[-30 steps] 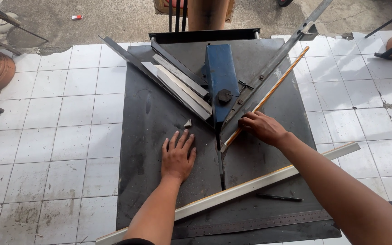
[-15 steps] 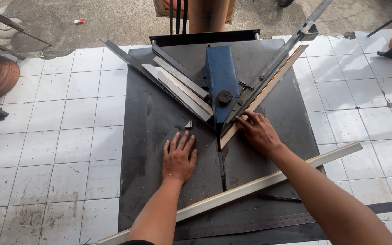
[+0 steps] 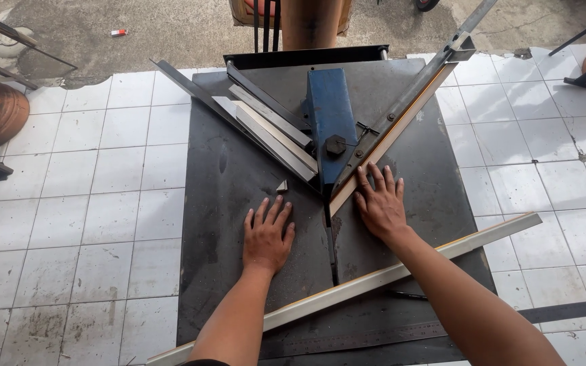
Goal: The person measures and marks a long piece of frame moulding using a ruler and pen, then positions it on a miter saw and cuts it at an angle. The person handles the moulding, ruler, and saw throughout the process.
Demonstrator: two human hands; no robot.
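white tiled floor, black metal table (image 3: 239,203), flat hands (image 3: 267,234) (image 3: 379,203), wooden strip (image 3: 391,135)

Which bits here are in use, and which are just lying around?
In use:
- right hand pressing the wooden strip against the slanted metal guide
- left hand flat on the dark plate
- blue cutter head

Lying about:
- long pale strip under the forearms
- small offcut
- steel ruler

Two hands (image 3: 266,234), one blue cutter (image 3: 331,115) (three moulding strips (image 3: 401,266)).
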